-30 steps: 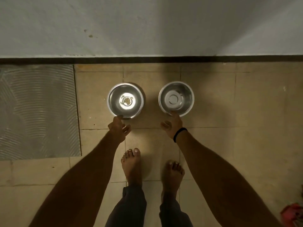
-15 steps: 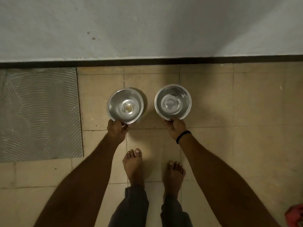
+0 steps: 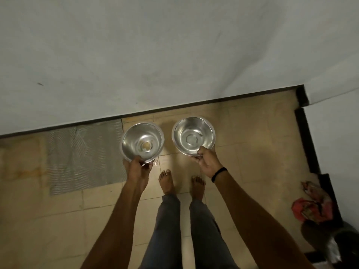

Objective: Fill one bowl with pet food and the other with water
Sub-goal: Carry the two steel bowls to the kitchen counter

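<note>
Two shiny steel bowls are held up off the tiled floor, side by side. My left hand (image 3: 138,166) grips the near rim of the left bowl (image 3: 142,142), which has a small pale scrap at its bottom. My right hand (image 3: 206,162), with a black band at the wrist, grips the near rim of the right bowl (image 3: 193,135), which looks empty. Both bowls tilt slightly toward me. No pet food or water source is in view.
A white wall (image 3: 174,55) with a dark skirting runs across ahead and turns a corner at the right. A grey ribbed mat (image 3: 83,158) lies on the floor at the left. A red bundle (image 3: 312,206) and dark things sit at the right. My bare feet (image 3: 167,181) stand below the bowls.
Both hands closed on the bowls' near rims and lifted them off the floor. My view rose and swung, so the wall corner at the right now shows.
</note>
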